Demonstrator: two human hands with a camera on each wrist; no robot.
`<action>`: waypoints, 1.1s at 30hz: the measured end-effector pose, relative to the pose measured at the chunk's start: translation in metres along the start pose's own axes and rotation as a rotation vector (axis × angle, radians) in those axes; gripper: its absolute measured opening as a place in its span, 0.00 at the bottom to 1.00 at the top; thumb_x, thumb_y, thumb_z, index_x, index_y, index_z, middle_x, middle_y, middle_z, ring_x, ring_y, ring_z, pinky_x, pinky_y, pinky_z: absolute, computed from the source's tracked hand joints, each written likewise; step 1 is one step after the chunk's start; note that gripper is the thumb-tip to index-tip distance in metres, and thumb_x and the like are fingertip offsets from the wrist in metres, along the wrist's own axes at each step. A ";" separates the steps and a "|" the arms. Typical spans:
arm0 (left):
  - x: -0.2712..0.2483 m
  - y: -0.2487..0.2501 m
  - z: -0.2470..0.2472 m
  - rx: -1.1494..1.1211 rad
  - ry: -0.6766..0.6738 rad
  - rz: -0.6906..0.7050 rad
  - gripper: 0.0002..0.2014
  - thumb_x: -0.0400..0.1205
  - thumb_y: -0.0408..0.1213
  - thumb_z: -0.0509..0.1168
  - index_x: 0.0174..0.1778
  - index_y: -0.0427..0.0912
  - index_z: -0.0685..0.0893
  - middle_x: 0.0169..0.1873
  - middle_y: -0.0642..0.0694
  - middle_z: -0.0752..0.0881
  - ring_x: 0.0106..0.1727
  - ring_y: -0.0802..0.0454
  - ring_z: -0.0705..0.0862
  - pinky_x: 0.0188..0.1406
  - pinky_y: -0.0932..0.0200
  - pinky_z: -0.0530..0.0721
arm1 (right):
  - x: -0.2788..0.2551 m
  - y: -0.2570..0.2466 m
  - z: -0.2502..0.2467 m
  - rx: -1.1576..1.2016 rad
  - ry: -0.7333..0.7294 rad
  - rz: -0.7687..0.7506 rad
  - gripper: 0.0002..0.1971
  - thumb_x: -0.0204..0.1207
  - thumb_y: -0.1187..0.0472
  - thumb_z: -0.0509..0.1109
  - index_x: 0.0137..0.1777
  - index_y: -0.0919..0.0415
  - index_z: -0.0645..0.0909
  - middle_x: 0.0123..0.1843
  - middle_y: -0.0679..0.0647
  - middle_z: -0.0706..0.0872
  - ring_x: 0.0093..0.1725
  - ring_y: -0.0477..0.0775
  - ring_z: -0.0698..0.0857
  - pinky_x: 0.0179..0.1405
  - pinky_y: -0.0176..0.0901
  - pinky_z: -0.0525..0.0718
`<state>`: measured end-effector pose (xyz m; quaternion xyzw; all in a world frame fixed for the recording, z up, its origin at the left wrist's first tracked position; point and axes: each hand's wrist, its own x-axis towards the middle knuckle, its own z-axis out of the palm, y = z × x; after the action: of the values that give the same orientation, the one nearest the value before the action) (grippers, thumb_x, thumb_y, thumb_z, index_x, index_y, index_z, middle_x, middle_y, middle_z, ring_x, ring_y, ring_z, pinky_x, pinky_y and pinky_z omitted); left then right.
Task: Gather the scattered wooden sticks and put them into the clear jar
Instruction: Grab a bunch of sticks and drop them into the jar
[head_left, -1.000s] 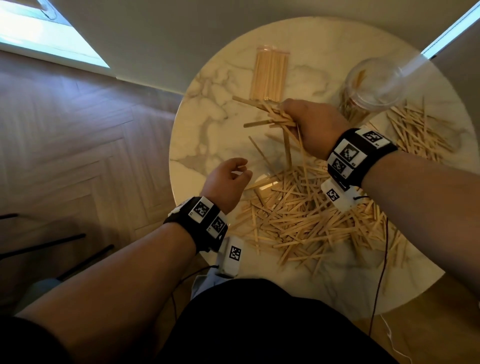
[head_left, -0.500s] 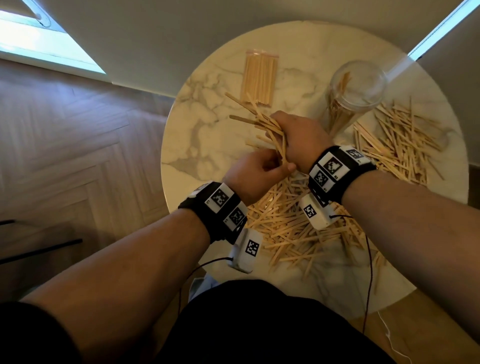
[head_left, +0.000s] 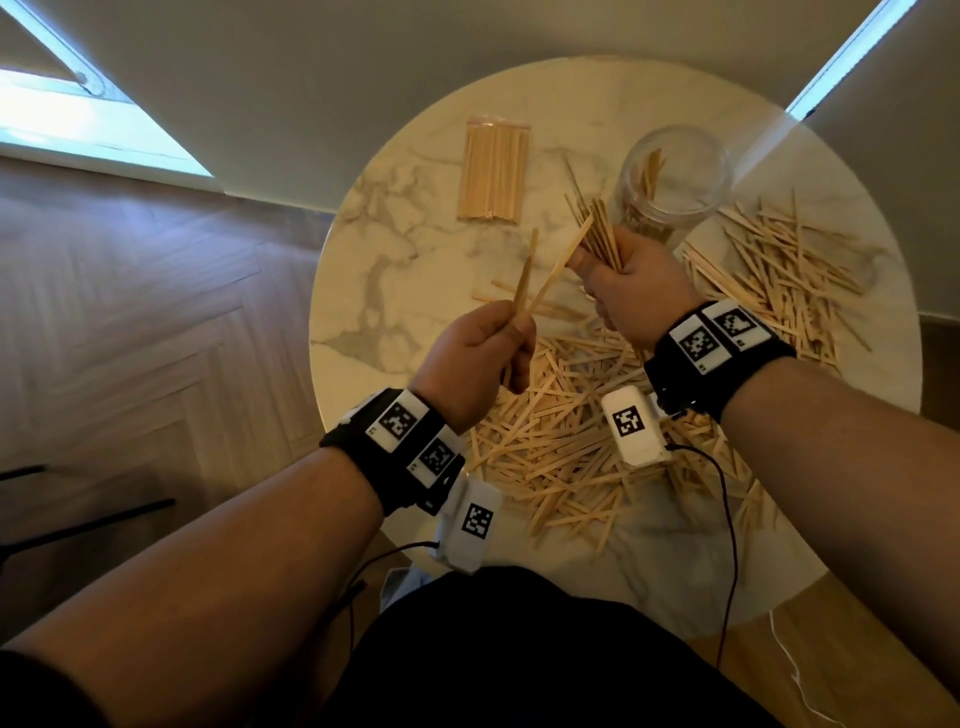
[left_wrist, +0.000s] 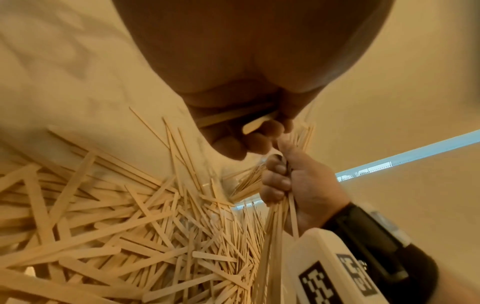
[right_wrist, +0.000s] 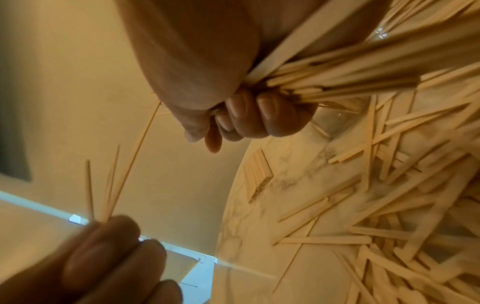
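My right hand (head_left: 618, 280) grips a bundle of thin wooden sticks (head_left: 597, 234) just left of the clear jar (head_left: 675, 176), which stands upright with a few sticks inside. The right wrist view shows its fingers (right_wrist: 259, 115) curled round the bundle (right_wrist: 350, 70). My left hand (head_left: 488, 353) is lifted over the table and pinches two or three flat sticks (head_left: 524, 280) that point up toward the right hand; their lower ends (left_wrist: 259, 121) show in the left wrist view. A big heap of scattered sticks (head_left: 566, 447) lies under both wrists.
The round marble table (head_left: 395, 249) also carries a wrapped pack of sticks (head_left: 493, 176) at the back left and a second scatter of sticks (head_left: 779, 270) right of the jar. Wooden floor lies left of the table; a cable (head_left: 727, 519) hangs from the right wrist.
My right hand carried its bundle right, up beside the jar. My left hand, which met it half a second ago, pulled away left holding a few sticks.
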<state>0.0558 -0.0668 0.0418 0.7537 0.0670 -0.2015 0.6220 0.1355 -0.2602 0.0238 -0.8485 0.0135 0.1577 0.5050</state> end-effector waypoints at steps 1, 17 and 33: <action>-0.002 0.000 -0.002 -0.013 0.002 0.011 0.15 0.93 0.34 0.56 0.44 0.32 0.81 0.30 0.40 0.81 0.29 0.49 0.80 0.30 0.67 0.76 | -0.002 0.002 -0.001 0.071 0.008 0.025 0.12 0.79 0.38 0.68 0.45 0.43 0.84 0.27 0.41 0.78 0.26 0.48 0.74 0.34 0.50 0.75; -0.009 0.016 0.037 -0.036 -0.009 -0.119 0.15 0.89 0.26 0.53 0.45 0.40 0.83 0.29 0.45 0.75 0.25 0.51 0.73 0.25 0.58 0.73 | -0.035 -0.015 -0.028 0.518 -0.128 0.002 0.19 0.84 0.45 0.72 0.52 0.65 0.86 0.29 0.50 0.71 0.23 0.50 0.67 0.23 0.40 0.67; -0.025 0.028 0.073 -0.597 -0.007 -0.320 0.23 0.91 0.53 0.61 0.62 0.33 0.85 0.49 0.36 0.87 0.45 0.42 0.88 0.46 0.47 0.88 | -0.047 -0.040 -0.059 1.029 -0.052 0.062 0.27 0.89 0.38 0.58 0.31 0.53 0.72 0.32 0.51 0.78 0.28 0.47 0.69 0.23 0.39 0.68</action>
<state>0.0266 -0.1400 0.0665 0.5175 0.2384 -0.2707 0.7760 0.1133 -0.2976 0.0972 -0.4851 0.1021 0.1664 0.8524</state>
